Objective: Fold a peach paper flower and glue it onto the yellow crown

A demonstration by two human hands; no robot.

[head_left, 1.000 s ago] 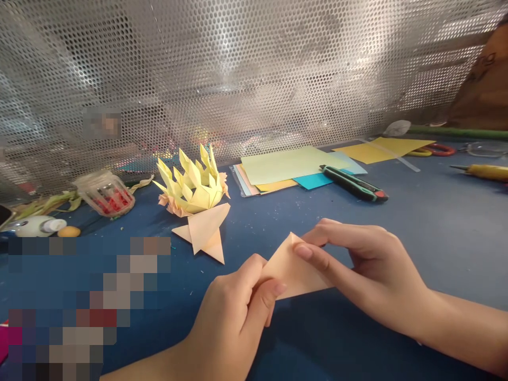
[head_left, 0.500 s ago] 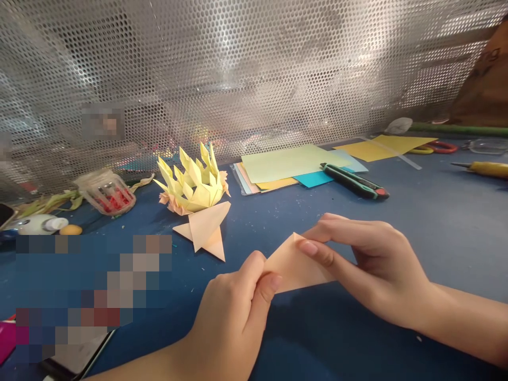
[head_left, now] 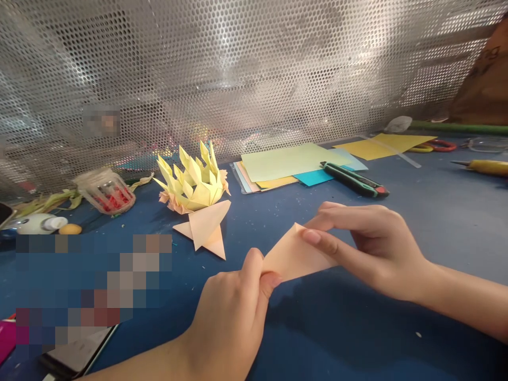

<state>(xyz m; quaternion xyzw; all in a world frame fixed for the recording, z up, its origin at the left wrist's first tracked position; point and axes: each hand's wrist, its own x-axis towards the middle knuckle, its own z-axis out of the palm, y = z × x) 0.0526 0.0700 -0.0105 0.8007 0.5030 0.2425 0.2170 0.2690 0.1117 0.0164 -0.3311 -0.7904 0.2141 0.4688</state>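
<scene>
A folded piece of peach paper (head_left: 299, 256), roughly triangular, is held just above the blue table between my two hands. My left hand (head_left: 232, 307) pinches its left corner between thumb and bent forefinger. With thumb and fingers, my right hand (head_left: 369, 248) grips the upper right part, near the top point; the fingertips behind the paper are hidden. Beyond my left hand lie folded peach paper triangles (head_left: 208, 225), one across another. Just behind them stands a yellow folded-paper flower (head_left: 194, 182) with pointed petals and peach pieces around its base.
Behind are stacked coloured sheets (head_left: 278, 161) with a utility knife (head_left: 355, 180) on them, a yellow sheet (head_left: 387, 145) and scissors (head_left: 440, 145). A tool with a yellow handle (head_left: 486, 167) lies right. Leftward are a jar (head_left: 107, 190) and a phone (head_left: 81, 352). A perforated metal panel (head_left: 254, 69) closes the back.
Both hands still grip the peach paper. My right hand and the paper's right side have risen slightly, so the lower edge slants more.
</scene>
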